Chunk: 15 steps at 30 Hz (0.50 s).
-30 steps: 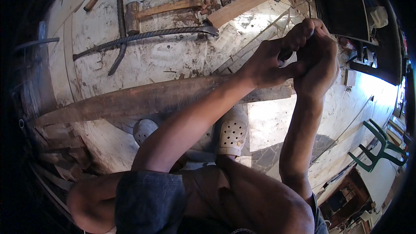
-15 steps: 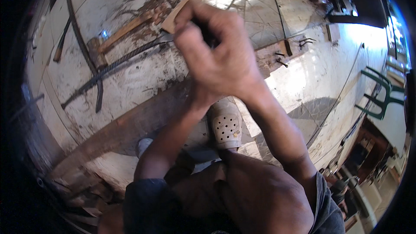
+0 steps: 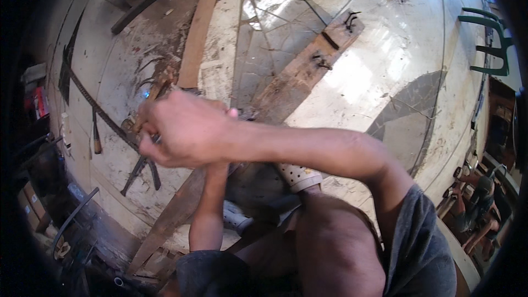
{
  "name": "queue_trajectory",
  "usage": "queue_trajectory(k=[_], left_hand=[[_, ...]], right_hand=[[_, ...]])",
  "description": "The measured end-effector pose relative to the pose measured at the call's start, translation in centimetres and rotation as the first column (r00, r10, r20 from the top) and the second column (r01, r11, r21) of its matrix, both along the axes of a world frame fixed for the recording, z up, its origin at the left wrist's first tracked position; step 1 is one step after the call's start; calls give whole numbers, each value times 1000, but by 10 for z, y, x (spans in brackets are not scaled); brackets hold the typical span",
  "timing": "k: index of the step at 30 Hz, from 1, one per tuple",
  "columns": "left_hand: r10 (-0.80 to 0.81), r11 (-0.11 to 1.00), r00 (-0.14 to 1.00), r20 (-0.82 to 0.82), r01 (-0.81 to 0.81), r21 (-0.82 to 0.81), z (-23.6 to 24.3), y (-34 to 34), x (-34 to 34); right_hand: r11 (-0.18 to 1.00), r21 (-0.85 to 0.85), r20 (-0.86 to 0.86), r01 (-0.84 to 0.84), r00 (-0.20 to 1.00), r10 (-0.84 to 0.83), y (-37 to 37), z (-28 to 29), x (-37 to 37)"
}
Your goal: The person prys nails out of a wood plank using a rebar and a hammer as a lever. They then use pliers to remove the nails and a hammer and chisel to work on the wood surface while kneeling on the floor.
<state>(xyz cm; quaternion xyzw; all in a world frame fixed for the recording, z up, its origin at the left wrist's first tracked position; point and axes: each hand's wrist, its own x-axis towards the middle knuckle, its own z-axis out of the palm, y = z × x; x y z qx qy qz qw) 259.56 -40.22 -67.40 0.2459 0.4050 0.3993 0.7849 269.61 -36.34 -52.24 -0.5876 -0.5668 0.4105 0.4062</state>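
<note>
My right hand (image 3: 187,129) reaches across to the left, its forearm over my left wrist. Its fingers are curled closed; what they hold, if anything, is hidden. Behind it is my left hand (image 3: 213,105), mostly covered, with one fingertip showing and its grip not visible. Just beyond the right knuckles, a hammer (image 3: 129,125) is partly covered by the hand. Below the hands lies a ribbed metal rod (image 3: 132,179), its middle hidden. A long dark strip (image 3: 102,110) crosses the rod's near end.
A plank (image 3: 202,33) lies ahead, and a wooden board with bent metal pegs (image 3: 297,80) lies to the right. A long timber (image 3: 170,225) runs by my clog-clad feet. A green chair (image 3: 489,44) stands far right; a person (image 3: 481,203) is at lower right.
My hands have moved left and down in the picture, the right one now crossing over the left. The view has also turned, shifting the floor items.
</note>
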Motion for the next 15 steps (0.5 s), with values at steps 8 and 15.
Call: queue_trajectory(k=[8,15], left_hand=[[252,950,941,-227,-195,244,5,-35,-35],[229,880,872,-432,5,475,54,-2,-16]], right_hand=[[867,-262,286,-423,824,489,-25,-5,-70],[982,105,143,-159,979,143,-10,-5,-58]])
